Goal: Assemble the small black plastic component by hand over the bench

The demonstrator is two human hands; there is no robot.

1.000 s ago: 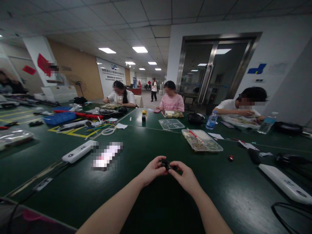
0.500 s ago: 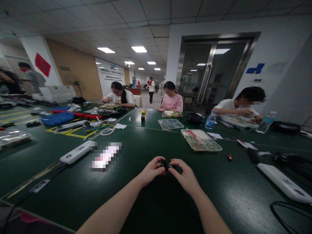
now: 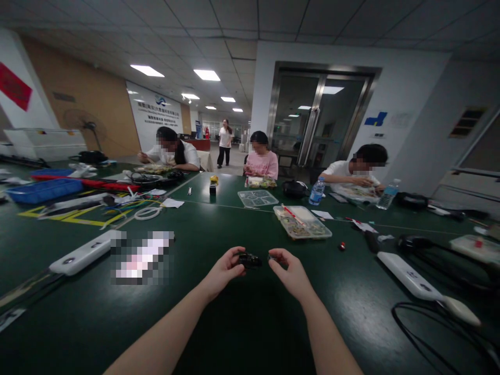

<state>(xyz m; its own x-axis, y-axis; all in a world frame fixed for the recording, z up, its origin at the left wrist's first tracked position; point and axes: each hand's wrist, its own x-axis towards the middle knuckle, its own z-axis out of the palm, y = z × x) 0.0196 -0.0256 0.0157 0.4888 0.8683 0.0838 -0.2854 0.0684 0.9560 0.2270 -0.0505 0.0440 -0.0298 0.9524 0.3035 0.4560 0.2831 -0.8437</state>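
Note:
My left hand (image 3: 224, 269) pinches a small black part (image 3: 250, 260) above the dark green table (image 3: 250, 323), just in front of me. My right hand (image 3: 288, 269) is beside it, fingers pinched on a tiny dark piece (image 3: 271, 257) that I cannot make out. A narrow gap separates the two hands. A clear compartment tray (image 3: 302, 222) with small parts and a red tool lies beyond them, and a small red piece (image 3: 342, 245) sits on the table to the right.
White power strips lie at the left (image 3: 84, 252) and right (image 3: 406, 273), with black cables (image 3: 429, 323) at the right. Another clear tray (image 3: 258, 198), water bottles (image 3: 316, 191) and a blue bin (image 3: 41, 188) stand farther off. Three people sit across the table; one stands behind.
My hands have drawn slightly apart: the black part stays in the left hand while the right pulls away. The view has swung to the right.

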